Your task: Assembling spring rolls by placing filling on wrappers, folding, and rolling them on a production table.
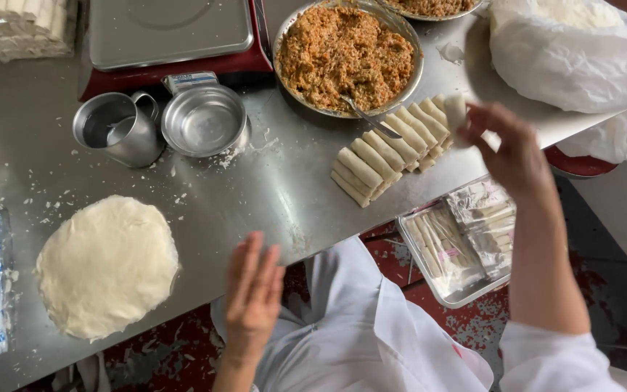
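Observation:
My right hand (513, 149) holds a pale rolled spring roll (456, 111) at its fingertips, right at the far end of a row of several finished rolls (390, 149) lying on the steel table (270, 192). My left hand (253, 294) hovers flat with fingers together over the table's near edge, holding nothing. A stack of round white wrappers (107, 265) lies to its left. A metal bowl of orange-brown minced filling (346, 54) with a spoon (368, 120) in it stands behind the rolls.
A metal mug (117, 129) and an empty steel bowl (205, 120) stand mid-table, a weighing scale (168, 33) behind them. A white plastic bag (575, 54) is at far right. A tray of bagged rolls (462, 243) sits below the table edge. Flour crumbs dot the surface.

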